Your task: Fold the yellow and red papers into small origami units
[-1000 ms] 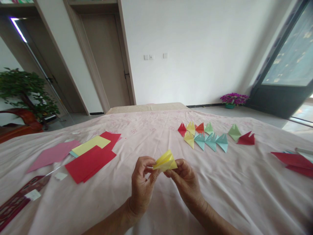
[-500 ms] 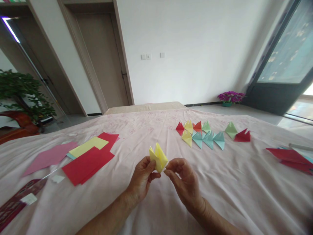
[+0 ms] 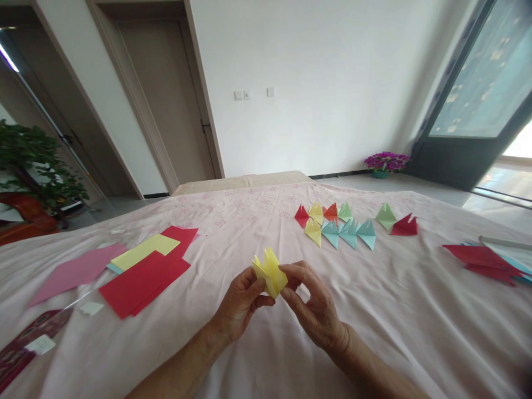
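Note:
A small yellow folded paper piece (image 3: 270, 272), its pointed tips upward, is held above the cloth in front of me. My left hand (image 3: 243, 296) pinches its left side between thumb and fingers. On its right side, the thumb and fingertips of my right hand (image 3: 311, 302) close on the paper's edge. Beyond my hands to the right stand similar folded pieces in two rows, among them a yellow one (image 3: 313, 231), a light blue one (image 3: 348, 234) and a red one (image 3: 301, 216). A green piece (image 3: 386, 216) and another red piece (image 3: 405, 225) sit farther right.
Left on the pink tablecloth (image 3: 233, 221) lie red paper sheets (image 3: 143, 282), a yellow sheet (image 3: 145, 250) and a pink sheet (image 3: 77, 271). A dark red patterned item (image 3: 29, 343) and white scraps (image 3: 91, 308) are nearer. More red paper (image 3: 482, 260) lies at the right edge.
My right hand has shifted its fingers up onto the yellow piece's right side. The piece has turned slightly, and the whole view has swung a little to the right.

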### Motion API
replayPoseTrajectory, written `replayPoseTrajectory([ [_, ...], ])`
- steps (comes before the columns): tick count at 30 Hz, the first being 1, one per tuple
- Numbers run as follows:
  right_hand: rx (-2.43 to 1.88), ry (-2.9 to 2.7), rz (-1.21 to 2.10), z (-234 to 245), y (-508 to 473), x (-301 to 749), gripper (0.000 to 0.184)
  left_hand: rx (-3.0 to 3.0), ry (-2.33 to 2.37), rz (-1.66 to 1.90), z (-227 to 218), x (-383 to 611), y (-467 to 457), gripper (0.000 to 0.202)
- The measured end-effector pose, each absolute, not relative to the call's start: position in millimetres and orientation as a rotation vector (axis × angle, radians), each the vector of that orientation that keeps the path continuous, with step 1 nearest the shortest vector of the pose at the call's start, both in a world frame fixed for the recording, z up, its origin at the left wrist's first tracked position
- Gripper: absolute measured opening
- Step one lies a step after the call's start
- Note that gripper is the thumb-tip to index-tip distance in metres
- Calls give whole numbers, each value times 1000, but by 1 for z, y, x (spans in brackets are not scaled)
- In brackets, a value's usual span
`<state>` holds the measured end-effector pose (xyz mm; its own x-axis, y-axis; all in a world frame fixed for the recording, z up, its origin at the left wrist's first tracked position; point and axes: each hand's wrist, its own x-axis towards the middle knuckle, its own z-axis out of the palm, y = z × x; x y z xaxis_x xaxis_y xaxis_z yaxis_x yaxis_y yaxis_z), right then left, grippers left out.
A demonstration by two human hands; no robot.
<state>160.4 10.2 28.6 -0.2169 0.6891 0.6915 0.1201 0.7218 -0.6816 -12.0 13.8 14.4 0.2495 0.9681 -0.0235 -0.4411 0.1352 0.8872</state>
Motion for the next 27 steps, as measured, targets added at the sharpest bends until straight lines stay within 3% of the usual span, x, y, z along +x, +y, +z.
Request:
replayPoseTrajectory([
  [10,-626,-1803,636,38,12,169,14,916,733,1171,14,-15,16,32],
  [15,-600,-1885,619,42,17,172,21,932,728,1148,12,-16,17,31],
  [19,-640,-1931,607,44,21,175,15,944,713,1124,10,-17,17,27],
  [27,-641,-1951,774,44,21,174,20,983,676,1075,13,-17,16,25],
])
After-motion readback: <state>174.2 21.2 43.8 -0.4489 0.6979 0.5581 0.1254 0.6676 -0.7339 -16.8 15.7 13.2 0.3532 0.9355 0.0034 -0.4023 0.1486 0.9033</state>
